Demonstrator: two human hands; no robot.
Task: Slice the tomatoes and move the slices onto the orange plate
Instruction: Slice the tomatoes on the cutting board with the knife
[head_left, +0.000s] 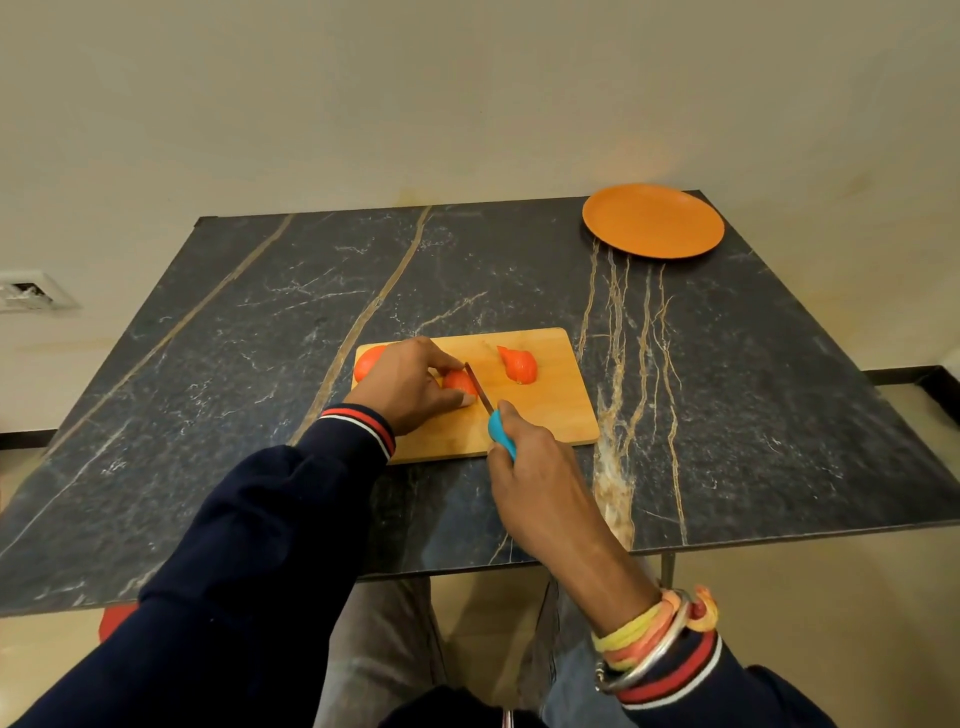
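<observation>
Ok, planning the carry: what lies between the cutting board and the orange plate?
Only bare marble tabletop between cutting board and orange plate, in the head view.

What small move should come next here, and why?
Probably press the blue-handled knife down through the tomato piece: the left hand pins it on the cutting board, the right hand holds the blade against it, and the orange plate holds no slices.
</observation>
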